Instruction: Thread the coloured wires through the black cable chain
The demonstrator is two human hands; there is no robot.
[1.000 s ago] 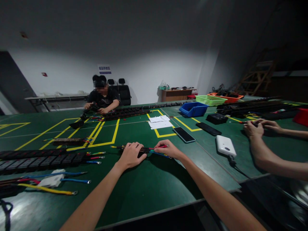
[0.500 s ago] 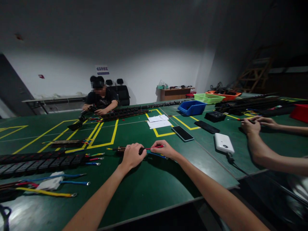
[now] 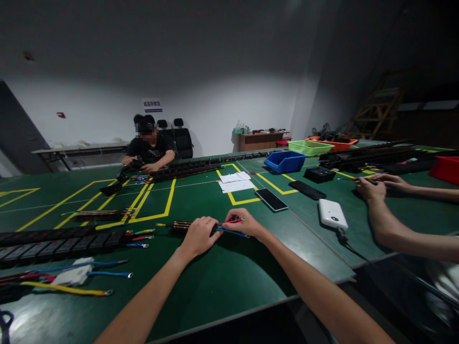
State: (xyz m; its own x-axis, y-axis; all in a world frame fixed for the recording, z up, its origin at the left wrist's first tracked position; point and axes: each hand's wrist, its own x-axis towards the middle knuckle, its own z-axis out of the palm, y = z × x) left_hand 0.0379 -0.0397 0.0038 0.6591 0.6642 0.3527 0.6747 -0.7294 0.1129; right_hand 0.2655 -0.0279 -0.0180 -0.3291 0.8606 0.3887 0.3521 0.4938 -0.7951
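On the green table [image 3: 215,282] in front of me lies a dark wire bundle [image 3: 179,225] with brownish strips and a yellow wire end at its left. My left hand [image 3: 200,235] is wrapped over the right part of this bundle. Just to its right, my right hand [image 3: 241,222] pinches a red wire [image 3: 234,220] with a metal end. Blue and green wires [image 3: 233,232] run out below the fingers of my right hand. The spot where the wires meet the bundle is partly hidden by my fingers.
Black socket strips [image 3: 60,243] and lugged cables [image 3: 68,288] lie at the left. Ahead are papers [image 3: 235,182], a phone [image 3: 271,199], a white device [image 3: 333,214] and a blue bin [image 3: 285,162]. A person [image 3: 148,148] works across the table; another person's hands [image 3: 376,187] are at right.
My right hand has moved slightly left along the wires, closer to my left hand. My left hand has shifted a little, and its thumb now reaches toward the wires.
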